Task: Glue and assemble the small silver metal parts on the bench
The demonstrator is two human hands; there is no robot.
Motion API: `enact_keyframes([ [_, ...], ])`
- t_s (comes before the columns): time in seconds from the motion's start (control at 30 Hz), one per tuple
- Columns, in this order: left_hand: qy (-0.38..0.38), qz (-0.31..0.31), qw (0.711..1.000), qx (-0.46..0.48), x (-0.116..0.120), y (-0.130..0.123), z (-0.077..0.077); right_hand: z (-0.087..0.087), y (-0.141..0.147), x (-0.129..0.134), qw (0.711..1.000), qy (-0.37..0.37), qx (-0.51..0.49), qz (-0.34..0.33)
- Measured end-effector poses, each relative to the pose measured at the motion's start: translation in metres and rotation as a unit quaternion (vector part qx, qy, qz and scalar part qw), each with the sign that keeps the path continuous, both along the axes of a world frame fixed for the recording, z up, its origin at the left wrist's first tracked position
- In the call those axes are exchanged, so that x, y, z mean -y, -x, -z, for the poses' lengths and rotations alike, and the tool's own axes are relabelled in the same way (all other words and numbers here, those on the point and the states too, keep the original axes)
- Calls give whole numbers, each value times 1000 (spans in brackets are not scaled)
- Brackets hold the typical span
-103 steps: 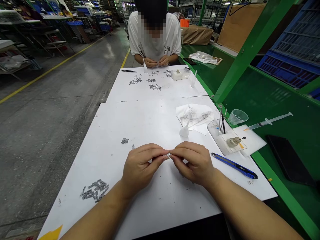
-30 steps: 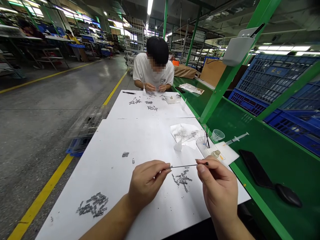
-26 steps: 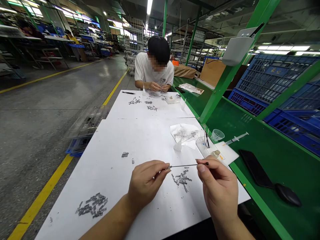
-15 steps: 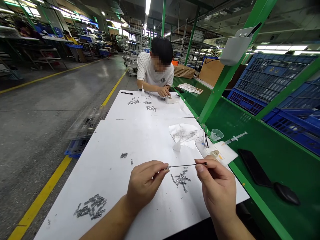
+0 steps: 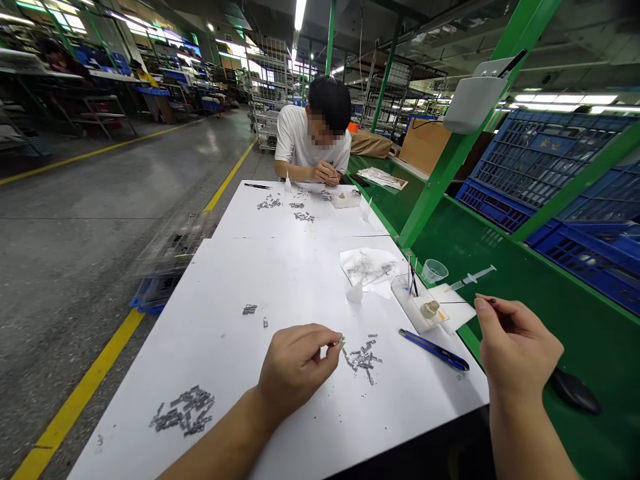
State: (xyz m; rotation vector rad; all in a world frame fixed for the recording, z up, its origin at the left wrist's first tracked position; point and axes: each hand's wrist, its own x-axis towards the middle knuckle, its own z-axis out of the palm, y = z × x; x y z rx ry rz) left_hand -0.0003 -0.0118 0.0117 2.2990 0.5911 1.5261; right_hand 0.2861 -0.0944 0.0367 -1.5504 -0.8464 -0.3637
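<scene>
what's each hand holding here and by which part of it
The left hand pinches a small metal piece, too small to tell by which part. The right hand holds a thin dark rod by its thicker dark end.

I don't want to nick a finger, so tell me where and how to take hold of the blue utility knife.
Probably best by the rear half of the blue utility knife, from above and the right: it lies flat and slantwise, its narrow metallic nose pointing left and away, its handle end nearest the right hand. Whether any blade sticks out is too small to tell.
</scene>
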Motion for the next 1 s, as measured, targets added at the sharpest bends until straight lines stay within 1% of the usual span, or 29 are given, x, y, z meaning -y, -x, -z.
enact_keyframes([
  [0.07,-4,-1,1000,-2,0,0,1,5,-6,0,999,32,14,10],
  [0.13,-6,-2,1000,-2,0,0,1,10,-10,-3,997,69,23,7],
  [0.23,-10,-3,1000,-1,-1,0,1,18,-15,-9,990,140,26,-24],
  [0.33,-17,-4,1000,0,-1,0,2,25,-19,-14,968,244,-1,-63],
  [0.4,-20,-6,1000,-1,-1,0,2,28,-21,-16,952,300,-30,-61],
  [0.43,-21,-6,1000,-2,-1,0,2,29,-22,-16,947,314,-43,-53],
  [0.5,-23,-7,1000,-5,-2,0,1,30,-23,-16,944,324,-57,-38],
  [0.67,-19,-14,1000,1,-2,0,0,28,-25,-17,951,302,-65,-9],
  [0.8,-5,-12,1000,2,-2,1,1,28,-26,-16,946,316,-74,-27],
  [1.0,3,0,1000,7,-2,3,0,28,-27,-15,948,308,-76,-27],
])
